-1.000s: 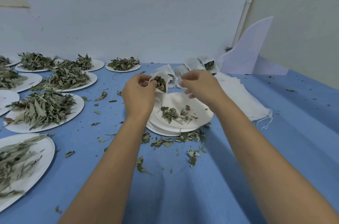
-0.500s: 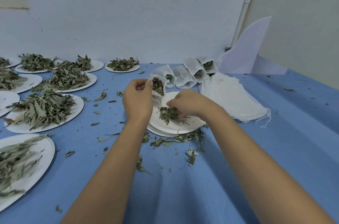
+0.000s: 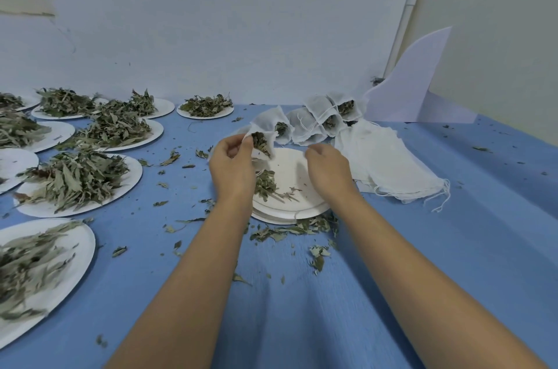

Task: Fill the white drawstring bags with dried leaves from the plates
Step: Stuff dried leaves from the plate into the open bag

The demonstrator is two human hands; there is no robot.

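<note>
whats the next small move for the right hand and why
Probably move the right hand to the mouth of the drawstring bag and release whatever it pinches; its fingers are curled, though no leaves show in them. The left hand holds the bag open, partly filled, over the paper plate, where a small leaf pile lies.

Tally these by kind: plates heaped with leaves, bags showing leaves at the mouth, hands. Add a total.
Plates heaped with leaves: 8
Bags showing leaves at the mouth: 4
Hands: 2, the left hand pinching one bag, plus the right hand
Total: 14
</note>
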